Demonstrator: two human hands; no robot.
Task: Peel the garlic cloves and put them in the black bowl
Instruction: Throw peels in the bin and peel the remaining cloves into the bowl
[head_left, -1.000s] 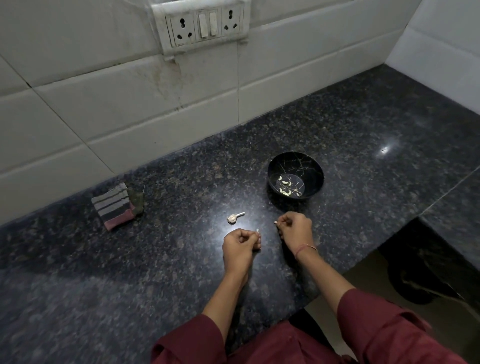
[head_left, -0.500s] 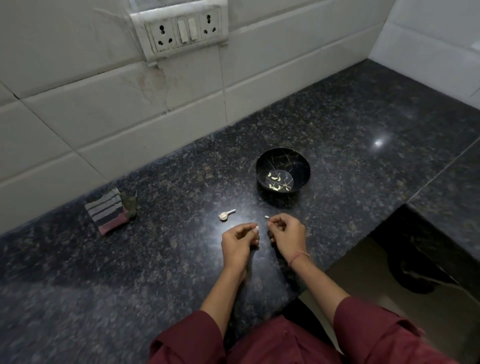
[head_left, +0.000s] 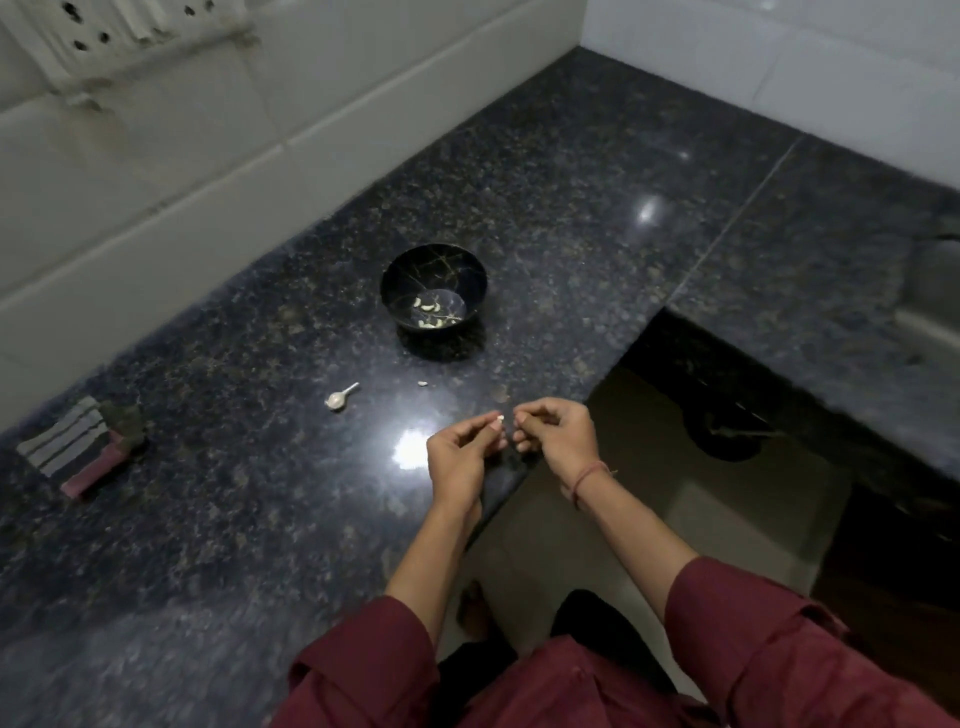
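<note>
Both hands work at counter edge: L hand pinches small garlic clove at fingertips; R hand curled just beside it, grip can't tell. Black bowl w/ peeled cloves stands farther back.

Both hands meet at the near counter edge; the left hand pinches a garlic clove. The right hand has curled fingers beside it. Farther off sits the black bowl.

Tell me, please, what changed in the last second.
The right hand dropped a white scrap on the counter, then moved left to the garlic clove that the left hand pinches. The black bowl, garlic stem and cloth did not move.
</note>
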